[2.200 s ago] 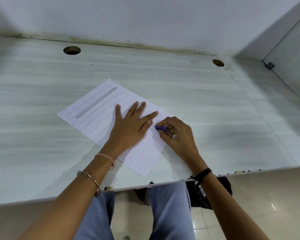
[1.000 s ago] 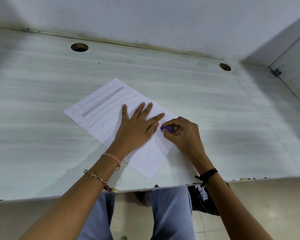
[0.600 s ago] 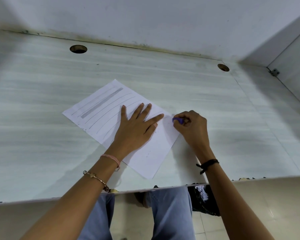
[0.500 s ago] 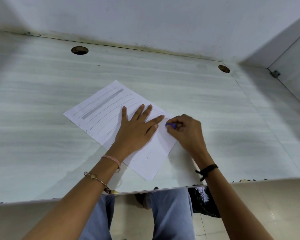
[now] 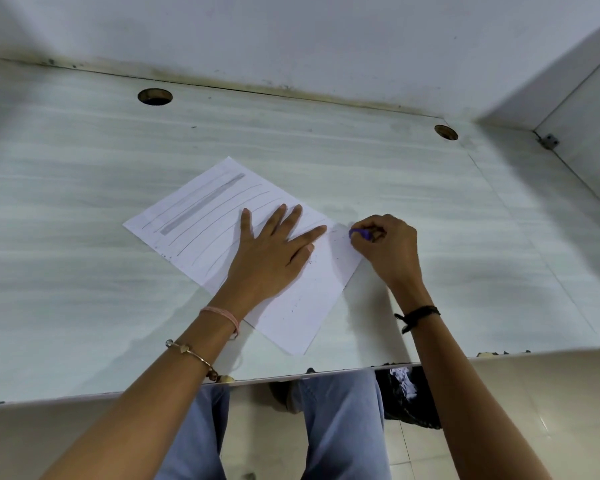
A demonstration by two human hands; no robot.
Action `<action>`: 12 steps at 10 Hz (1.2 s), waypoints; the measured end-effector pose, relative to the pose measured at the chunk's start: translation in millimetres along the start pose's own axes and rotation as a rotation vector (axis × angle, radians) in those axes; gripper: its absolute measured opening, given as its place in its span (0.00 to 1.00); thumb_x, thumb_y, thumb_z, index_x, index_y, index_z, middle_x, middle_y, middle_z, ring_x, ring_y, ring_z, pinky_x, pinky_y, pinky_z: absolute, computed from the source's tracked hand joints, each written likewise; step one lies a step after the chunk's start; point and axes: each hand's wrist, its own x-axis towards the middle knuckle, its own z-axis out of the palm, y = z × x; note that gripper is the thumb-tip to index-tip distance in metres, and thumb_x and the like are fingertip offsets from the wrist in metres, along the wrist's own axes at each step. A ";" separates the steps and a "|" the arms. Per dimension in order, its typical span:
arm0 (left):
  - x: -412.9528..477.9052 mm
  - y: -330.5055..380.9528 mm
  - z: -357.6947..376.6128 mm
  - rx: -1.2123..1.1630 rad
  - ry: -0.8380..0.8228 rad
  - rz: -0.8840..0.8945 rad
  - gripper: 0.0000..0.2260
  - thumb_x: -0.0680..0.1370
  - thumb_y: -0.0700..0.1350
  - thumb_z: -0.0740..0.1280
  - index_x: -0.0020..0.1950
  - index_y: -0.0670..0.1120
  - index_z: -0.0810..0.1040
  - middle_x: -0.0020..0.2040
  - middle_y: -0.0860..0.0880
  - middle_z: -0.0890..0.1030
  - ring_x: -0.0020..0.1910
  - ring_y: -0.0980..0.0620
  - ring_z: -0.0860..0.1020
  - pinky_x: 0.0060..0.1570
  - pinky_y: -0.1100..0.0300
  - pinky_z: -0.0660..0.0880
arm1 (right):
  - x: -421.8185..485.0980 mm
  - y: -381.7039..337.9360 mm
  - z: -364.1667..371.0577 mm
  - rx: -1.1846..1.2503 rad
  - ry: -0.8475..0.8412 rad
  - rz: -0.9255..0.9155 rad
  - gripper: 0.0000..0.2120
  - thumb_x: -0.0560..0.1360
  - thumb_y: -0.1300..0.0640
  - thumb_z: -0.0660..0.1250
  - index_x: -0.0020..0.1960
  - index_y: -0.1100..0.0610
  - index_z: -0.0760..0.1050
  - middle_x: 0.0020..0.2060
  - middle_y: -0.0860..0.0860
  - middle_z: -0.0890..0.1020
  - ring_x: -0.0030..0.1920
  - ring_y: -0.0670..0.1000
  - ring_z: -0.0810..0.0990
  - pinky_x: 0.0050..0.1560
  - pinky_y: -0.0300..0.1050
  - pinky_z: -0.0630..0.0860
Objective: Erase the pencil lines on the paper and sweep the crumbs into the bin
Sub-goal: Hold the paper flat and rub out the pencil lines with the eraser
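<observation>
**Sheet pinned flat, eraser at its right edge**

From my seat, the desk (image 5: 66,271) runs bare on the left, from its front edge to the back edge at the wall. There a round hole (image 5: 155,96) sits left of centre. The paper (image 5: 302,306) lies skewed in the front middle, one corner close to the front edge. Its left part carries a broad grey shaded band (image 5: 201,204) and several thin pencil lines (image 5: 219,216). Its near right part looks mostly white, with a few dark specks.

The left hand (image 5: 271,258) lies flat on the sheet's middle, fingers spread wide. Just beside its fingertips, the right hand (image 5: 388,251) is curled round a purple eraser (image 5: 357,233) at the sheet's right edge. I cannot tell whether the tip meets paper or desk. Right of that the surface is open as far as the side panel, with a second hole (image 5: 446,132) near the back right corner.
</observation>
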 end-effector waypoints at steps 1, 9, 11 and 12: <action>-0.1 0.1 0.0 -0.018 -0.007 -0.001 0.25 0.78 0.59 0.34 0.76 0.68 0.47 0.80 0.54 0.47 0.78 0.52 0.44 0.70 0.33 0.38 | -6.5 -2.1 7.6 -0.042 -0.114 -0.061 0.06 0.67 0.66 0.73 0.42 0.57 0.83 0.38 0.52 0.81 0.37 0.47 0.78 0.39 0.31 0.74; -0.1 1.8 -3.4 -0.040 -0.013 -0.005 0.20 0.84 0.56 0.43 0.76 0.68 0.48 0.80 0.54 0.46 0.78 0.53 0.43 0.71 0.34 0.38 | 3.4 -0.1 -2.4 -0.063 0.000 -0.016 0.04 0.69 0.65 0.72 0.40 0.56 0.81 0.40 0.54 0.81 0.35 0.44 0.75 0.37 0.28 0.70; -1.3 0.8 -2.8 -0.040 -0.010 -0.007 0.20 0.83 0.56 0.43 0.76 0.68 0.48 0.80 0.54 0.46 0.78 0.53 0.42 0.71 0.34 0.38 | -7.8 1.2 3.2 -0.009 -0.087 -0.008 0.04 0.69 0.64 0.73 0.42 0.57 0.82 0.40 0.53 0.82 0.39 0.51 0.79 0.40 0.35 0.74; -1.6 1.1 -1.8 -0.027 -0.005 -0.001 0.20 0.83 0.56 0.41 0.76 0.68 0.48 0.80 0.54 0.47 0.78 0.53 0.43 0.71 0.33 0.38 | 4.0 2.3 -4.5 -0.048 0.015 0.004 0.05 0.69 0.65 0.72 0.40 0.56 0.81 0.40 0.55 0.81 0.35 0.46 0.76 0.37 0.27 0.70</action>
